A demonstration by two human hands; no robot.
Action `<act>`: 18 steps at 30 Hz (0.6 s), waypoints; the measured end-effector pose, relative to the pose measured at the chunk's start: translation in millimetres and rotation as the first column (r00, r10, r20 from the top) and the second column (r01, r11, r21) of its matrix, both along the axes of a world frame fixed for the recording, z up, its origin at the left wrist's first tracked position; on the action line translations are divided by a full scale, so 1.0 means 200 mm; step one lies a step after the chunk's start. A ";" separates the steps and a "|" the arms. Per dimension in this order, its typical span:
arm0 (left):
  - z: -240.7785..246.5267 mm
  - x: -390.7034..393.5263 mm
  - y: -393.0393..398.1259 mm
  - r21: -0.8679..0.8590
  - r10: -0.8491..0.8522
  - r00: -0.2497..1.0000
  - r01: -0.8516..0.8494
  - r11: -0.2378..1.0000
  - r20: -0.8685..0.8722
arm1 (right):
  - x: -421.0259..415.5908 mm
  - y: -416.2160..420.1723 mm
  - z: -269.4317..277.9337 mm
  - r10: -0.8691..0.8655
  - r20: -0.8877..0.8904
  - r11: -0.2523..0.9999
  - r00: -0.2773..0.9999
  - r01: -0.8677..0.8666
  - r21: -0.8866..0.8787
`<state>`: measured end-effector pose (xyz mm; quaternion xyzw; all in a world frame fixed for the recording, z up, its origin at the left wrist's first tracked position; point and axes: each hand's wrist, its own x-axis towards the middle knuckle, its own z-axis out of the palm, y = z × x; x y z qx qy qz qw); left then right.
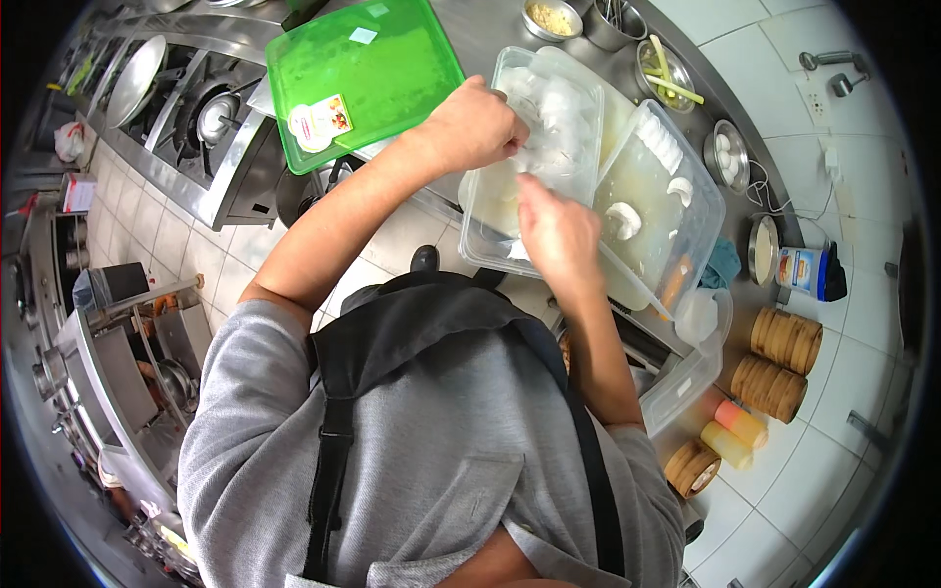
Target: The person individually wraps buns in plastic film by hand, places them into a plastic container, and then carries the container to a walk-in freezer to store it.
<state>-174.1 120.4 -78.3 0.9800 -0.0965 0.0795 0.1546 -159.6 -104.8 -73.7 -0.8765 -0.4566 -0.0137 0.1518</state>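
My left hand [481, 123] is curled into a loose fist over a clear plastic container [597, 110]. White pieces [555, 103], perhaps dumplings under thin plastic film, lie inside it. Just below, my right hand [560, 228] is blurred above the container's near end, its fingers bent. Whether either hand pinches anything is hidden by the fingers and the blur. Beside it on the right, a second clear container [709, 198] holds several white crescent dumplings [625, 220], some in a row. An orange item [675, 283] shows near its lower corner.
A green plastic lid or board [382, 81] with stickers lies left. Metal bowls hold chopped food [551, 20], green stalks [665, 73] and white balls [728, 156]. Bamboo steamers [786, 340] and squeeze bottles [739, 425] stand right. A stove [213, 121] is at the left.
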 end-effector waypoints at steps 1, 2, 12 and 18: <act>-0.01 0.00 0.00 -0.006 -0.007 1.000 0.007 1.000 0.008 | -0.01 0.00 -0.03 0.043 -0.002 0.995 0.999 -0.043 -0.085; -0.01 0.00 0.00 -0.011 -0.014 1.000 0.014 1.000 0.017 | -0.02 0.02 -0.05 0.085 -0.008 0.982 0.996 -0.085 -0.170; -0.02 0.00 0.04 -0.081 -0.037 0.998 0.040 0.996 0.050 | -0.03 0.13 -0.08 0.139 0.046 0.919 0.989 -0.111 -0.379; -0.02 0.01 0.05 -0.087 -0.059 0.997 0.064 0.994 0.056 | -0.04 0.13 -0.07 0.156 0.032 0.943 0.987 -0.140 -0.302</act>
